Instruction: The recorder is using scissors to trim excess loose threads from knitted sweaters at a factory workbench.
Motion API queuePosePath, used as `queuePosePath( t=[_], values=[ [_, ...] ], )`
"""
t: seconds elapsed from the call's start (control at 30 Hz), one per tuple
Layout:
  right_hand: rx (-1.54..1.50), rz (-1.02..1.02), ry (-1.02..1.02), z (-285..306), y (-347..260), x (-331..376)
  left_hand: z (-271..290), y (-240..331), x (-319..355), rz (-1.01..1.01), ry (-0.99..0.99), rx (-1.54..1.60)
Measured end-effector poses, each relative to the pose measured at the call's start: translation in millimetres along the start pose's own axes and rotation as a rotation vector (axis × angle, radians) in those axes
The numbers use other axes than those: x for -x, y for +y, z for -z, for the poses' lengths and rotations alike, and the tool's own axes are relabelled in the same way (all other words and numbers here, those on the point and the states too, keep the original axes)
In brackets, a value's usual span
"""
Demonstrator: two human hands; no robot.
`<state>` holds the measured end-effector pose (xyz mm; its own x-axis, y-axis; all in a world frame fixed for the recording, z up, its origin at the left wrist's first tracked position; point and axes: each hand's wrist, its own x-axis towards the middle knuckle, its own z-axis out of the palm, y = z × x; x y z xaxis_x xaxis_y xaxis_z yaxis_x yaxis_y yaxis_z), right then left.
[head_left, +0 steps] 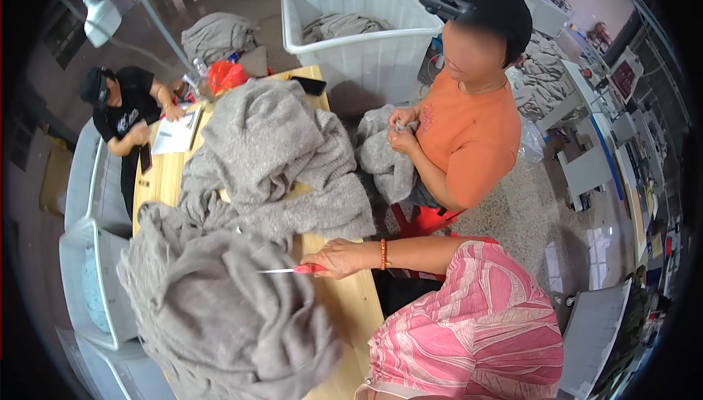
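Observation:
My right hand (338,258), with a beaded bracelet at the wrist, is closed around red-handled scissors (310,269). Their thin metal blade points left, against the near grey knit garment (220,312). That garment is bunched up and slightly blurred, spreading over the near part of the wooden table (355,312). My left hand does not show; the bulky knit covers much of the area in front of me. Just beyond lies a second heap of grey knitwear (263,136), with one sleeve stretched toward the right edge of the table.
A person in orange (469,136) sits close on my right, handling a grey knit. Across the table's far left, another person (128,107) leans over white paper (176,133). A phone (309,86) lies at the far end. Behind stands a large white bin (359,59); more bins (91,283) line the left.

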<state>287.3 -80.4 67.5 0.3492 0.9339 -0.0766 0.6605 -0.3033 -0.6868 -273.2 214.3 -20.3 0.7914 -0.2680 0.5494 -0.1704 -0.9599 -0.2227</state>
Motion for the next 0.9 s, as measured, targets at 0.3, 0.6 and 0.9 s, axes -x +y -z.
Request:
queuePosePath(
  t=[0.3, 0.6, 0.9],
  values=[
    [0.097, -0.097, -0.085, -0.8, -32.4, 31.2, -64.2, 72.2, -254.3, 1.068, -0.208, 0.441],
    [0.114, -0.088, -0.084, -20.0, -32.2, 62.7, -106.0, 83.3, -316.0, 0.684, -0.195, 0.539],
    [0.219, -0.255, -0.336, -9.1, -31.9, 107.7, -194.6, 145.0, -280.0, 0.762, -0.521, 0.418]
  ],
)
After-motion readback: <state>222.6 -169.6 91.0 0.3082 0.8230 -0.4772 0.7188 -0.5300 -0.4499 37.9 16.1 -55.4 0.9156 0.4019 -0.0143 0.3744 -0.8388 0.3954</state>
